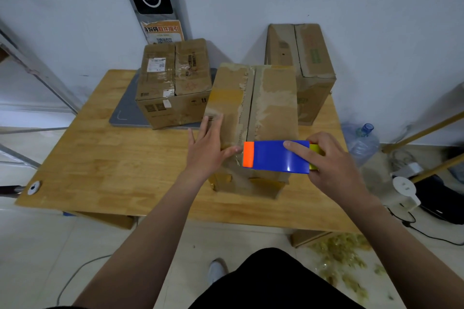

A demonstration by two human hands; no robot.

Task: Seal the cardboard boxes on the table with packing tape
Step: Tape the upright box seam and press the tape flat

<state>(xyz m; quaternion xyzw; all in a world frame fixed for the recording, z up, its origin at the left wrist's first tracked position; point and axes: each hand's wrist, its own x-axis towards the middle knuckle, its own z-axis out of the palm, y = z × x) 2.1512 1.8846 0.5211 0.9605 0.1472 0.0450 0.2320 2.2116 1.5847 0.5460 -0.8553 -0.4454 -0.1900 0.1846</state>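
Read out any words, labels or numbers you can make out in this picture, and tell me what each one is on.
"份码取件指引", first character cut off: orange sign.
White label on the left back box: too small to read.
Green print on the right back box: blurred.
Tape dispenser: no text.

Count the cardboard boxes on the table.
3. The front box is nearest the person, the left box sits on a grey mat, and the right box is by the wall. Smaller ones could hide behind.

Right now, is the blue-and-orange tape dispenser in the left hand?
No, the right hand grips the blue-and-orange tape dispenser.
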